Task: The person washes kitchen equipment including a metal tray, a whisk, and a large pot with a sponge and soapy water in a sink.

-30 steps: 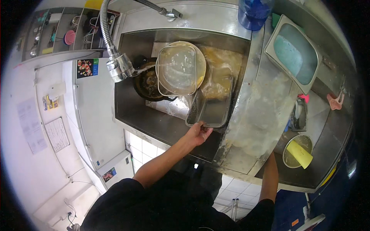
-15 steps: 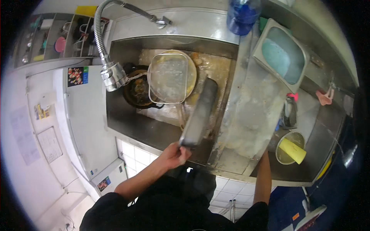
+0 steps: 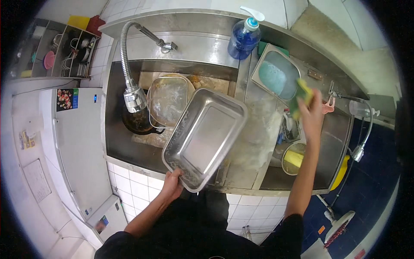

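My left hand grips the near corner of a deep rectangular metal pan. The pan is tilted with its inside toward me, over the left sink's right side and the steel ledge; some suds or wet marks show along its near wall. In my right hand is a green and yellow sponge, slightly blurred, raised beside a second metal pan that holds bluish soapy water. The palm side of my right hand is hidden.
In the left sink lie a mesh strainer and a dark pan under a spray faucet. A blue soap pump bottle stands behind. The right sink holds a round container with a yellow cloth.
The metal pan has turned from edge-on to showing its inside. My right hand has come up from the right sink and now shows a sponge. The whole view has shifted.
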Demonstrator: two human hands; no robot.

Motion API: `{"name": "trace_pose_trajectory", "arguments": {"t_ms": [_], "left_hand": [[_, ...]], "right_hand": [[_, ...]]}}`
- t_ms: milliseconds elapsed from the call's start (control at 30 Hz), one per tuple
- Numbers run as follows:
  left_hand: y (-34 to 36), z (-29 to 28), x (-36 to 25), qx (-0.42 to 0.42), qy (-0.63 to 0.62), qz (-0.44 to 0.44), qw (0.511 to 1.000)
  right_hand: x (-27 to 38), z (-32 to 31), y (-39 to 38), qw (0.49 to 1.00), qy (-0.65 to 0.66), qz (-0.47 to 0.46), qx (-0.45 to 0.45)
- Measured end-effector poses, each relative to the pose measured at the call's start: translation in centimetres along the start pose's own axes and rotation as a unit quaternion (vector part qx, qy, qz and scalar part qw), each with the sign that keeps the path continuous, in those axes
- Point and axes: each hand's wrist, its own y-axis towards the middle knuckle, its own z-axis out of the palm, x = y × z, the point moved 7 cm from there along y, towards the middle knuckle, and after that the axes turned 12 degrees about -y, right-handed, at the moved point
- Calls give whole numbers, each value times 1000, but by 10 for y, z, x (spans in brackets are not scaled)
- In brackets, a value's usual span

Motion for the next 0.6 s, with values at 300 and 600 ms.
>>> {"name": "trace_pose_trajectory", "arguments": {"t_ms": [300, 600], "left_hand": [[13, 38, -5, 104, 330, 195, 918], [43, 51, 45, 170, 213, 131, 953]], "right_hand": [[-32, 126, 118, 894, -400, -168, 116], [55, 46, 31, 983, -114, 56, 136]]}}
